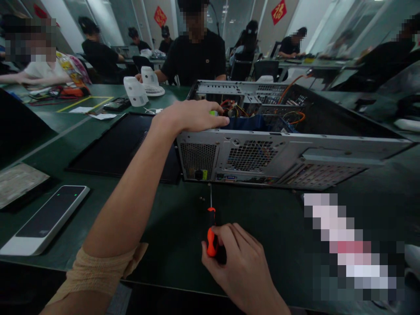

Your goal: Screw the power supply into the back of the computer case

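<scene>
My right hand (241, 256) pinches the orange and black handle of a screwdriver (211, 238) between thumb and fingers. The thin shaft points away from me, its tip at the lower edge of a computer case (290, 148). This metal case lies on its side with its rear panel facing me and its upper side uncovered. Wires and a dark blue part show inside. My left hand (193, 116) lies across the case's top left corner, thumb and index finger stretched apart; the other fingertips are hidden. Small screws (202, 199) lie left of the screwdriver shaft.
A black side panel (111, 148) lies left of the case. Nearer are a white device with a dark screen (52, 214) and a flat metal piece (19, 181). White fans (136, 92) stand behind. A person (197, 57) sits across the green table (170, 245); a blurred-out object is at right.
</scene>
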Available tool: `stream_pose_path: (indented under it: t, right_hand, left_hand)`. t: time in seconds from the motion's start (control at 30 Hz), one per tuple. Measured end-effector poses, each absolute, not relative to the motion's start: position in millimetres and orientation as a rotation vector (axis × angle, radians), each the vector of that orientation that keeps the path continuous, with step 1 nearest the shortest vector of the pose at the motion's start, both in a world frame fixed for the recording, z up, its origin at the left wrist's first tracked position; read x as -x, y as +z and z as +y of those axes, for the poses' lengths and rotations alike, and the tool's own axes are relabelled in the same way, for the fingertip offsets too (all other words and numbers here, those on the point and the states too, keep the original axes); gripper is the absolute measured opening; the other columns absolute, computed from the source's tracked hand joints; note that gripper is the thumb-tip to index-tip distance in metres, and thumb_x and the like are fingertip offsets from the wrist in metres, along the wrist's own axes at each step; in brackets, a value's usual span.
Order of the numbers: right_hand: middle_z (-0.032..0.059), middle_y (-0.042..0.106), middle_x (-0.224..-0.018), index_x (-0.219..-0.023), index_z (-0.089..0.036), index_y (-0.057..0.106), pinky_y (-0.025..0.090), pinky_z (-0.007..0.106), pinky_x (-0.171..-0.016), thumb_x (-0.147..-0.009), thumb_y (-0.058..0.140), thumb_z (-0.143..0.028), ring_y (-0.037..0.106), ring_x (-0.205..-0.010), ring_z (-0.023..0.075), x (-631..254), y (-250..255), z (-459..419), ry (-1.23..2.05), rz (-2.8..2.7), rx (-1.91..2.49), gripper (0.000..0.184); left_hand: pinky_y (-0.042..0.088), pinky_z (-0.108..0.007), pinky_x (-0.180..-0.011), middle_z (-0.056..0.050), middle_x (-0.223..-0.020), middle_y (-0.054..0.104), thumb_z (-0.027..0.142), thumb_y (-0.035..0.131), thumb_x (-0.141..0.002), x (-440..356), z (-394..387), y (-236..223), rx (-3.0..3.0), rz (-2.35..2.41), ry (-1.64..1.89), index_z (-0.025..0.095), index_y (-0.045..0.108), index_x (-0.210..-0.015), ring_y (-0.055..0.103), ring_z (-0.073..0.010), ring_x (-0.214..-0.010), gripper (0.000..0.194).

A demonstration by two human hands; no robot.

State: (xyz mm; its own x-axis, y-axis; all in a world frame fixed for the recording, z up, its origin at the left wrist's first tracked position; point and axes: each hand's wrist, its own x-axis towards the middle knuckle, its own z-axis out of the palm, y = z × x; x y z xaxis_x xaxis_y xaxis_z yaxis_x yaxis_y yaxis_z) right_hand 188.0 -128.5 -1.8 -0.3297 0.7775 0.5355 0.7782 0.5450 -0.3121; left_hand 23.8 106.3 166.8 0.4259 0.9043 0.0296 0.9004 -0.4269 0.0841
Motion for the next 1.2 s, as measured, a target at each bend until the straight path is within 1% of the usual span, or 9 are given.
stream_pose_path:
  t: [0.07, 0.23, 0.37, 0.47, 0.57, 0.67, 0.77, 0.9, 1.2]
  right_hand:
    - [-0.0006, 0.064, -0.077, -0.094, -0.021, 0.057, 0.049, 0.029, -0.059, -0.090, 0.062, -0.017, 0.063, -0.064, 0.0165, -183.5, -1.3, -128.9, 0.062, -2.099, 1.295, 0.007]
    - [0.0015, 0.073, -0.087, -0.140, -0.020, 0.054, 0.054, 0.029, -0.062, -0.090, 0.063, -0.016, 0.071, -0.068, 0.0179, -172.7, 2.0, -131.0, 0.184, -2.090, 1.421, 0.051]
    - [0.0015, 0.071, -0.086, -0.118, -0.025, 0.066, 0.054, 0.031, -0.060, -0.095, 0.060, -0.014, 0.071, -0.068, 0.0196, -168.4, 6.3, -131.8, 0.194, -2.232, 1.462, 0.027]
    - [0.0008, 0.070, -0.089, -0.105, -0.026, 0.064, 0.056, 0.033, -0.064, -0.097, 0.063, -0.017, 0.073, -0.075, 0.0214, -171.1, 12.3, -130.1, 0.333, -2.284, 1.501, 0.012]
    - [0.0025, 0.072, -0.106, -0.117, -0.027, 0.059, 0.061, 0.038, -0.073, -0.093, 0.075, -0.027, 0.075, -0.091, 0.0247, -176.6, 20.2, -129.4, 0.518, -2.279, 1.483, 0.028]
    - [0.0044, 0.071, -0.110, -0.125, -0.025, 0.054, 0.064, 0.041, -0.076, -0.091, 0.074, -0.020, 0.075, -0.094, 0.0257, -177.9, 24.2, -131.1, 0.508, -2.310, 1.436, 0.039]
    - [0.0064, 0.070, -0.104, -0.126, -0.021, 0.055, 0.063, 0.039, -0.068, -0.089, 0.065, -0.010, 0.073, -0.086, 0.0248, -171.0, 18.3, -133.4, 0.305, -2.328, 1.447, 0.040]
    - [0.0112, 0.066, -0.102, -0.129, -0.014, 0.057, 0.062, 0.038, -0.062, -0.079, 0.068, -0.014, 0.069, -0.082, 0.0264, -158.5, 1.2, -135.4, -0.068, -2.193, 1.500, 0.051]
    - [0.0044, 0.066, -0.092, -0.109, -0.023, 0.066, 0.056, 0.035, -0.062, -0.082, 0.070, -0.008, 0.066, -0.077, 0.0226, -158.4, -8.2, -134.8, -0.140, -2.135, 1.497, 0.031]
  left_hand:
    - [0.041, -0.050, -0.118, -0.004, -0.159, 0.058, 0.077, 0.036, -0.095, -24.5, 105.0, 167.5, -2.582, 1.666, 0.084, 0.033, 0.053, -0.157, 0.056, -0.0365, -0.142, 0.078]
    - [0.041, -0.048, -0.119, -0.002, -0.156, 0.060, 0.077, 0.036, -0.095, -25.4, 103.4, 167.6, -2.577, 1.665, 0.107, 0.035, 0.054, -0.156, 0.057, -0.0353, -0.141, 0.076]
    - [0.041, -0.048, -0.119, -0.003, -0.157, 0.060, 0.078, 0.037, -0.094, -24.6, 105.9, 166.1, -2.574, 1.661, 0.115, 0.034, 0.054, -0.156, 0.057, -0.0359, -0.141, 0.078]
    - [0.041, -0.049, -0.118, -0.003, -0.157, 0.060, 0.080, 0.037, -0.093, -23.7, 108.4, 165.1, -2.572, 1.658, 0.126, 0.035, 0.054, -0.156, 0.058, -0.0363, -0.140, 0.079]
    - [0.041, -0.051, -0.119, -0.002, -0.157, 0.059, 0.081, 0.037, -0.092, -23.0, 109.5, 164.9, -2.566, 1.654, 0.119, 0.036, 0.053, -0.156, 0.057, -0.0375, -0.141, 0.081]
    - [0.040, -0.053, -0.119, -0.003, -0.158, 0.058, 0.081, 0.036, -0.092, -22.7, 109.2, 165.2, -2.563, 1.663, 0.115, 0.034, 0.053, -0.157, 0.055, -0.0396, -0.142, 0.082]
    - [0.038, -0.052, -0.121, -0.003, -0.159, 0.057, 0.081, 0.037, -0.091, -22.5, 109.3, 165.2, -2.561, 1.658, 0.108, 0.033, 0.052, -0.158, 0.054, -0.0390, -0.143, 0.083]
    - [0.038, -0.052, -0.120, -0.005, -0.158, 0.058, 0.079, 0.037, -0.092, -23.2, 108.8, 165.3, -2.567, 1.636, 0.121, 0.031, 0.053, -0.157, 0.055, -0.0389, -0.142, 0.082]
    - [0.040, -0.053, -0.119, -0.002, -0.157, 0.059, 0.079, 0.037, -0.092, -25.0, 105.5, 167.2, -2.552, 1.676, 0.110, 0.036, 0.054, -0.156, 0.055, -0.0389, -0.142, 0.078]
